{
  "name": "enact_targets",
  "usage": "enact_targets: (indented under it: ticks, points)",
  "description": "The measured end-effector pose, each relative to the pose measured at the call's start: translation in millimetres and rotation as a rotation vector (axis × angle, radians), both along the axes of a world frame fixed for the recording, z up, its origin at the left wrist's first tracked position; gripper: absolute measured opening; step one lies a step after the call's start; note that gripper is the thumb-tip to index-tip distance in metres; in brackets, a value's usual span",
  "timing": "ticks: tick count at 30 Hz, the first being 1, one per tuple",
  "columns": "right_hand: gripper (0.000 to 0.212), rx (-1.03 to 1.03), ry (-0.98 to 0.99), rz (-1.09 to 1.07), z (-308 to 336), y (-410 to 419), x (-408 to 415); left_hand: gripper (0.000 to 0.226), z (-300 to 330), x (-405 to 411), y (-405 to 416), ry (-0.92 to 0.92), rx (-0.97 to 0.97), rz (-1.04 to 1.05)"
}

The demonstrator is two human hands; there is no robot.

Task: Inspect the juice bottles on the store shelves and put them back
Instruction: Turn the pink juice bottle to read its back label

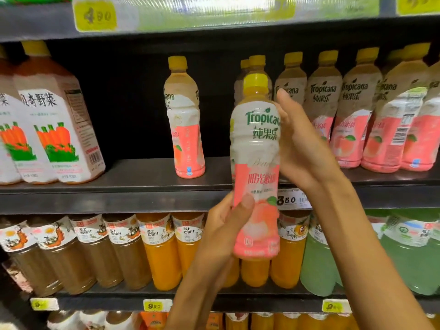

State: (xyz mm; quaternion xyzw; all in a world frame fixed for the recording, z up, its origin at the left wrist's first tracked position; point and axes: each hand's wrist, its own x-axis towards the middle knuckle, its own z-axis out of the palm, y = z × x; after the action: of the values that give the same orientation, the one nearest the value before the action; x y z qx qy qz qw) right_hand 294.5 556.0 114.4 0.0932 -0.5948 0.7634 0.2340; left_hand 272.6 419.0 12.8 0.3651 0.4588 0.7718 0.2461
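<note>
I hold a Tropicana peach juice bottle [256, 163] upright in front of the middle shelf [119, 186], its yellow cap up and its pink and white label facing me. My left hand [226, 225] grips its lower part, thumb across the label. My right hand [300, 144] lies flat against its right side with the fingers extended. A single matching bottle [185, 117] stands alone on the shelf to the left. A row of the same bottles [352, 110] stands on the right.
Large carrot juice bottles [52, 115] fill the shelf's left end, with a dark gap beside them. Below are brown, orange [162, 251] and green [404, 253] drink bottles. Yellow price tags [156, 305] line the shelf edges, and a white one [292, 200] sits behind the held bottle.
</note>
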Motion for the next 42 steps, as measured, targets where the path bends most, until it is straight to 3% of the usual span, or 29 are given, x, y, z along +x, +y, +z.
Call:
enact_targets:
  ticks: [3, 6, 10, 12, 16, 18, 21, 22, 25, 28, 31, 34, 37, 42]
  points:
    - [0.051, 0.017, -0.020, 0.099, 5.9, -3.7, -7.2, 0.064, 4.0, -4.3, 0.1, -0.007, 0.027, -0.080]
    - [0.044, 0.029, 0.043, 0.070, 10.7, -4.2, -13.4, 0.066, 10.1, -11.7, -1.0, 0.087, -0.020, -0.010]
    - [0.044, 0.056, 0.154, -0.063, 19.1, -4.9, -19.6, 0.045, 24.6, -23.9, -0.8, 0.278, -0.052, 0.186]
    - [0.041, 0.054, 0.220, -0.129, 23.6, -5.6, -24.2, 0.045, 30.0, -31.3, 3.4, 0.352, -0.058, 0.274]
    - [0.032, 0.115, 0.309, -0.189, 28.8, -6.7, -35.9, 0.086, 31.4, -40.6, 16.7, 0.498, -0.135, 0.422]
    - [0.040, 0.150, 0.315, -0.227, 28.5, -3.9, -43.6, 0.084, 28.3, -46.0, 23.1, 0.541, -0.180, 0.527]
    - [0.065, 0.241, 0.276, -0.347, 29.0, -3.9, -53.7, 0.076, 25.0, -53.1, 29.7, 0.543, -0.202, 0.709]
    - [0.061, 0.287, 0.260, -0.387, 27.1, -2.1, -58.3, 0.078, 24.0, -55.1, 31.3, 0.512, -0.193, 0.747]
    - [0.021, 0.283, 0.225, -0.403, 20.7, 4.1, -71.7, 0.079, 20.4, -60.2, 35.8, 0.410, -0.162, 0.802]
    - [0.020, 0.303, 0.189, -0.478, 20.1, 8.4, -81.5, 0.072, 18.6, -63.3, 40.4, 0.410, -0.178, 0.865]
    - [0.032, 0.387, 0.132, -0.602, 17.8, 8.9, -84.4, 0.069, 20.4, -66.4, 46.0, 0.474, -0.247, 0.975]
    - [0.020, 0.383, 0.193, -0.596, 15.0, 9.8, -82.9, 0.067, 22.3, -66.9, 50.2, 0.562, -0.336, 1.103]
    - [0.033, 0.435, 0.242, -0.616, 12.4, 8.9, -78.6, 0.068, 20.2, -62.3, 52.6, 0.639, -0.382, 1.183]
    - [0.033, 0.483, 0.279, -0.552, 0.5, 13.2, -73.5, 0.072, 16.6, -57.8, 51.3, 0.724, -0.393, 1.263]
